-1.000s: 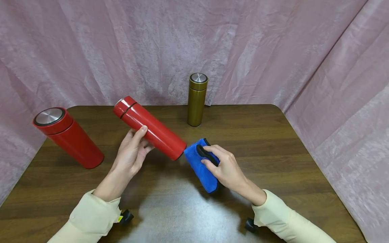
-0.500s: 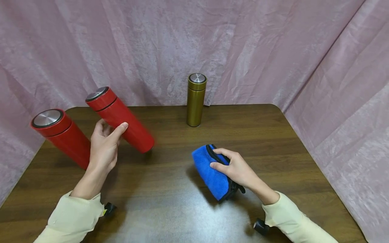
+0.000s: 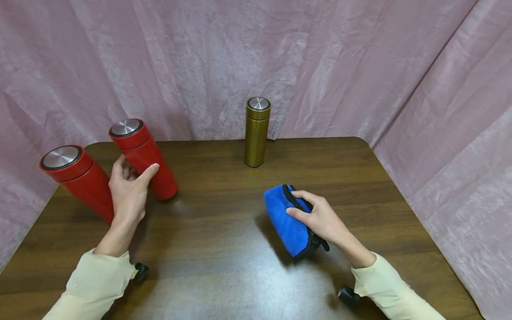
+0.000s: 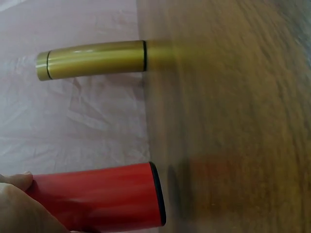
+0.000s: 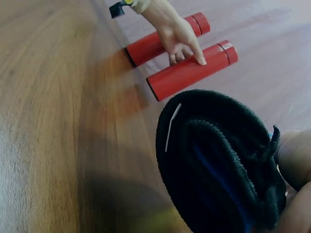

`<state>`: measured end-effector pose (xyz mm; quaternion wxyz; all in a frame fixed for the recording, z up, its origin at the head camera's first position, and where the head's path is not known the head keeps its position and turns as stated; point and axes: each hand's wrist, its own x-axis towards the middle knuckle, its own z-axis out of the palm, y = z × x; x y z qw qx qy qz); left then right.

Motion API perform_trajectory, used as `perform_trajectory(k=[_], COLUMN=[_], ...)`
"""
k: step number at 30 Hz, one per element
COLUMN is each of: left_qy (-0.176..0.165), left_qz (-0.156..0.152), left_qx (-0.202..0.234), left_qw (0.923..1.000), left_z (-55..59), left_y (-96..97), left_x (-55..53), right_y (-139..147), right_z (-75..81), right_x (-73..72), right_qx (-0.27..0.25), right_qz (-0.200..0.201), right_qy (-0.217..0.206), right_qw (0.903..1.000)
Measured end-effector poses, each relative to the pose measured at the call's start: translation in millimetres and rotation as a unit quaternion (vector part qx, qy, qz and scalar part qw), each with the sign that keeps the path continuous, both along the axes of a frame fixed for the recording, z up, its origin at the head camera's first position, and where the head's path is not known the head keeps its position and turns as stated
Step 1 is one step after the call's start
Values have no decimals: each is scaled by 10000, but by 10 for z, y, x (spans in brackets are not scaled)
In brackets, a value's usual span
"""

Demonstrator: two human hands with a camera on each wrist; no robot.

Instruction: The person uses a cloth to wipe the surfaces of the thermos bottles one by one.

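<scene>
Red and glossy, the held thermos flask (image 3: 145, 153) had swung with our left hand (image 3: 129, 191) toward the left of the frame and nearer upright over the last second, well apart from the black-edged blue cloth (image 3: 285, 222) right of centre, so we judged that the two were no longer being worked together. We gripped that flask between left thumb and fingers, near the other red flask (image 3: 85, 184), and pinched the cloth with the right hand (image 3: 322, 218). We could not tell whether the held base touched the table (image 3: 328, 169), and the left wrist view cut off its lid.
</scene>
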<state>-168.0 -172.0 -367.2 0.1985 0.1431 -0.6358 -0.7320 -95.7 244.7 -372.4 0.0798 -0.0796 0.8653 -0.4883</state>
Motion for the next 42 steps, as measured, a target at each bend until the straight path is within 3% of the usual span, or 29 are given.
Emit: perform_trajectory(k=[6,14,24,27,30,33,36,39,42], left_qy=[-59,-25,-35,265,830,1555,2477,3103,3231], left_qz=[80,4,-28,109,473,910,1130,1026,704], left_qx=[8,26,-881,-1301,-1650,-1862,-1811,-1781,-1950], left_qw=[10000,10000,9961,9911,9817,9659,9450,9281,9234], left_z=[-100,-137,-197,-190,-94,72,210,264,262], left_y=[-44,-34,4,49,182,384,588,752,882], left_x=[-56,-75,-30,14,130,287,393,429,437], right_y=[46,124,249,281,311,341,370,394,407], right_z=[18,20,82,105,129,153,173,192,214], right_x=[-5,-14,-24,-24,-26,-39,-60,-80,-83], right_qx=[-105,-59,18,80,114,125,98,48,-25], right_qz=[-112,-195,-373,-446,-492,-533,-565,-583,-598], right_qy=[-147,-102,6,22,30,15,-12,-27,-18], right_qw=[9998,9997,9993,9990,9987,9985,9984,9983,9982])
